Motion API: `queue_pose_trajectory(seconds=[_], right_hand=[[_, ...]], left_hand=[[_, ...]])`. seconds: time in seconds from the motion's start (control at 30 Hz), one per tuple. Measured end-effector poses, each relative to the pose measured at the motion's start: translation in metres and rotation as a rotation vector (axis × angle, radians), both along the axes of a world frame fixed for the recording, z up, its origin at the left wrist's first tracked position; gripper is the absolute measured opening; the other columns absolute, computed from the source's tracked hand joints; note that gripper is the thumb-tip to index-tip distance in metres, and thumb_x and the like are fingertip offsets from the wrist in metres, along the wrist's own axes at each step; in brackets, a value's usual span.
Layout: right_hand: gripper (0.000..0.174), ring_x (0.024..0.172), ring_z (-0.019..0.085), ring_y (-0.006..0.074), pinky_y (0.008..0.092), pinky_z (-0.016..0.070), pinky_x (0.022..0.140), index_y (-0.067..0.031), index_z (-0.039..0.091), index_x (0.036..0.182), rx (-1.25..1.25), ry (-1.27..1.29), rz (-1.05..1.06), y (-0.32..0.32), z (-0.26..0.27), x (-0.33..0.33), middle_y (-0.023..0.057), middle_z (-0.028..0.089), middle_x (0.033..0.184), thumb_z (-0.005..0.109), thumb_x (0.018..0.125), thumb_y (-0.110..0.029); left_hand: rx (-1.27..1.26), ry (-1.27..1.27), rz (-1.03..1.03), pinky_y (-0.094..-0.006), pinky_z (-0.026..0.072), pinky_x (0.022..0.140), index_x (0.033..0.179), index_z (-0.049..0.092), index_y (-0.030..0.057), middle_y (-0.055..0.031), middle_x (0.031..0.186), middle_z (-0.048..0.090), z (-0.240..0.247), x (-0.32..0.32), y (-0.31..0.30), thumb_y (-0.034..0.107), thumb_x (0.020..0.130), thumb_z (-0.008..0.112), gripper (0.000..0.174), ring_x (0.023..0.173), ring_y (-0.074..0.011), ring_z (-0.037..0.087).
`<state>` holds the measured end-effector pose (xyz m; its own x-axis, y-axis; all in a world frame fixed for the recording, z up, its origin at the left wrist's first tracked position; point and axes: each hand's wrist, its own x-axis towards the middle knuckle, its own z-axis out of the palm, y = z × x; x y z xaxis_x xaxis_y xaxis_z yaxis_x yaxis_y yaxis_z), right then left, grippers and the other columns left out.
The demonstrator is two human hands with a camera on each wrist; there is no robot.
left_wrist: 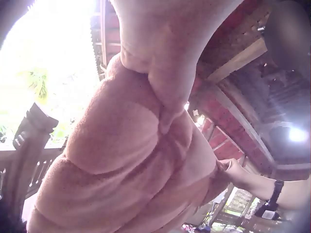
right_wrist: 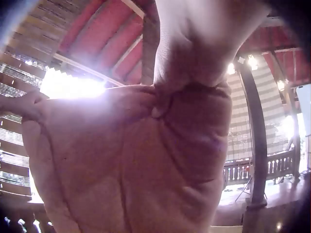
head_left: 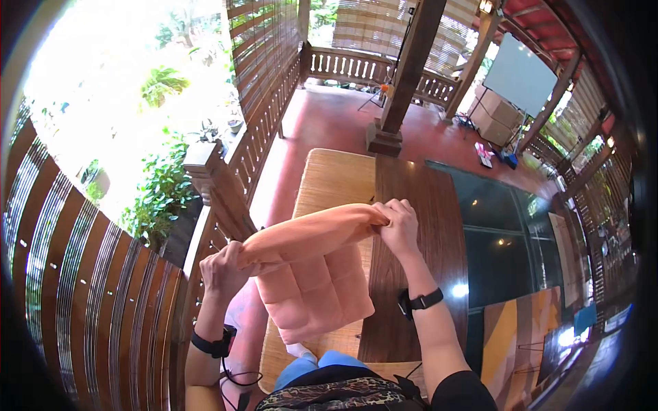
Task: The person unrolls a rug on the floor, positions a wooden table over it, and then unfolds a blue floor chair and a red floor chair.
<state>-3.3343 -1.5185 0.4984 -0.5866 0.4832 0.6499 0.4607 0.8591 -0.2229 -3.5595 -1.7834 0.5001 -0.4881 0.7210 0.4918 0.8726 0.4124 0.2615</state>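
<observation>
Cushion (head_left: 319,298), peach-pink and quilted into squares, hangs between the two hands in front of the person. The left hand (head_left: 224,269) grips one upper corner and the right hand (head_left: 399,225) grips the other; they are well apart, each clamped on the fabric, with the thumbs pressing creases into it in the wrist views. The upper border folds over in a band toward the person, and the lower part drops over a straw-coloured woven surface (head_left: 336,179) that runs along the left edge of a dark wooden counter (head_left: 419,226). In the head view the cushion's lower right corner overlaps that edge; whether it touches cannot be told.

A black strap circles each wrist, and a cable (head_left: 241,381) loops below the left one. A white sock (head_left: 300,351) shows at the woven surface's near end. Beyond the counter's far edge rises a wooden post (head_left: 413,65).
</observation>
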Motion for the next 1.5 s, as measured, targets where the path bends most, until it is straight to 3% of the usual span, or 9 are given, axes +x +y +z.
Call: queue_pose_trajectory(seconds=[0.5,0.6,0.73,0.83,0.9,1.0,1.37,1.43,1.5], right_hand=[[0.030,0.073,0.049,0.0202,0.0335,0.0392,0.065,-0.0180,0.064,0.084,-0.090,-0.005,0.146,0.094,-0.018,-0.119,-0.0014,0.051,0.070,0.063,0.056,-0.006],[0.029,0.077,0.050,0.0196,0.0355,0.0389,0.067,-0.0183,0.066,0.087,-0.205,-0.088,0.141,0.128,-0.060,-0.126,-0.0007,0.053,0.075,0.060,0.062,-0.006],[0.026,0.081,0.051,0.0192,0.0364,0.0390,0.068,-0.0181,0.066,0.087,-0.297,-0.156,0.072,0.161,-0.142,-0.136,-0.0012,0.054,0.077,0.060,0.063,-0.008],[0.024,0.086,0.051,0.0190,0.0360,0.0384,0.073,-0.0171,0.066,0.086,-0.314,-0.221,0.037,0.198,-0.213,-0.159,-0.0007,0.056,0.079,0.059,0.065,-0.009],[0.025,0.089,0.051,0.0191,0.0348,0.0368,0.080,-0.0167,0.065,0.085,-0.268,-0.219,0.051,0.210,-0.251,-0.176,-0.0005,0.058,0.080,0.060,0.063,-0.007],[0.018,0.094,0.050,0.0150,0.0344,0.0332,0.083,-0.0174,0.065,0.083,-0.280,-0.360,0.075,0.221,-0.293,-0.199,-0.0013,0.058,0.083,0.048,0.076,-0.016],[0.017,0.098,0.048,0.0159,0.0358,0.0303,0.092,-0.0152,0.061,0.085,-0.368,-0.472,0.159,0.217,-0.419,-0.230,-0.0015,0.058,0.090,0.047,0.077,-0.015],[0.018,0.100,0.048,0.0165,0.0369,0.0286,0.096,-0.0145,0.061,0.088,-0.327,-0.408,0.140,0.206,-0.432,-0.237,-0.0007,0.058,0.092,0.046,0.077,-0.015],[0.028,0.113,0.041,0.0200,0.0393,0.0264,0.100,-0.0133,0.058,0.104,-0.423,-0.474,0.128,0.189,-0.438,-0.238,0.0016,0.051,0.115,0.046,0.079,-0.014]], left_hand=[[-0.153,-0.043,0.229,-0.0394,0.0437,0.054,0.077,0.051,0.0120,-0.0090,0.063,0.057,-0.003,-0.070,0.068,0.030,0.056,0.073,0.035,0.060,-0.0305,0.057],[-0.231,-0.176,0.119,-0.0407,0.0443,0.056,0.097,0.045,0.0090,-0.0115,0.072,0.059,-0.030,-0.077,0.107,0.034,0.060,0.074,0.053,0.063,-0.0313,0.059],[-0.625,-0.347,0.049,-0.0402,0.0452,0.050,0.127,0.026,0.0021,-0.0139,0.070,0.058,-0.095,-0.075,0.161,0.021,0.064,0.069,0.078,0.062,-0.0301,0.059],[-0.697,-0.468,-0.218,-0.0419,0.0467,0.051,0.128,0.024,0.0007,-0.0183,0.070,0.059,-0.200,-0.073,0.188,0.026,0.068,0.063,0.076,0.060,-0.0326,0.059],[-0.707,-0.664,-0.176,-0.0484,0.0463,0.056,0.126,0.027,0.0022,-0.0221,0.074,0.059,-0.246,-0.065,0.205,0.031,0.071,0.061,0.071,0.065,-0.0385,0.058],[-0.730,-0.799,-0.181,-0.0488,0.0461,0.056,0.125,0.024,-0.0004,-0.0243,0.073,0.058,-0.311,-0.056,0.213,0.025,0.070,0.061,0.071,0.065,-0.0402,0.057],[-0.788,-1.004,-0.176,-0.0494,0.0434,0.052,0.127,0.009,-0.0048,-0.0257,0.066,0.055,-0.417,-0.053,0.203,0.018,0.070,0.060,0.080,0.061,-0.0418,0.055],[-0.852,-1.052,-0.095,-0.0484,0.0455,0.061,0.122,0.016,-0.0040,-0.0281,0.075,0.055,-0.421,-0.051,0.203,0.018,0.069,0.062,0.073,0.071,-0.0432,0.055],[-0.854,-1.045,-0.057,-0.0480,0.0460,0.065,0.121,0.019,-0.0035,-0.0283,0.079,0.056,-0.429,-0.052,0.200,0.019,0.069,0.061,0.070,0.075,-0.0435,0.056]])
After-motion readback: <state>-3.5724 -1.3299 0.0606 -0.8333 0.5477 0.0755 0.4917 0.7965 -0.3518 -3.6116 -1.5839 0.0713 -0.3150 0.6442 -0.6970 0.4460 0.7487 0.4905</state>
